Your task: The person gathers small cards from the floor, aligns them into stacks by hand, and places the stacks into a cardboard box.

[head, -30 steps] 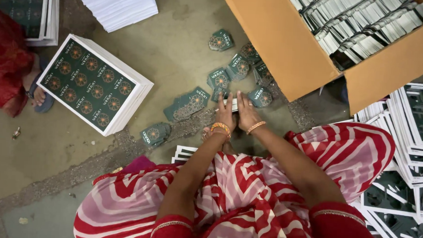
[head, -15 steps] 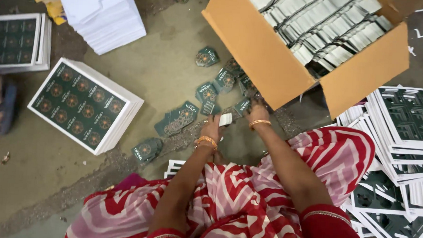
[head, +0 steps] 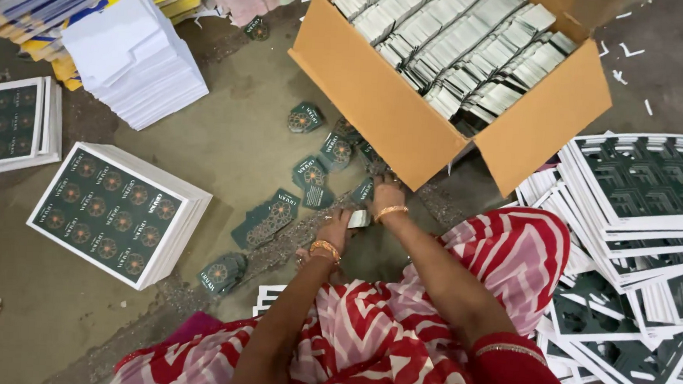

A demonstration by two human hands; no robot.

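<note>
Beside the cardboard box [head: 408, 117], the left hand [head: 338, 231] grips a small card stack [head: 359, 219]; the right hand [head: 386, 194]'s grip: cannot tell.

right hand [head: 388, 196] reached forward to box [head: 392, 117]

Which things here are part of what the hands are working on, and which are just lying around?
In hand:
left hand on a small card bundle
right hand by the green die-cut cards
cardboard box of bundles

Lying about:
printed sheet stack
white paper stack
punched-out sheets
</note>
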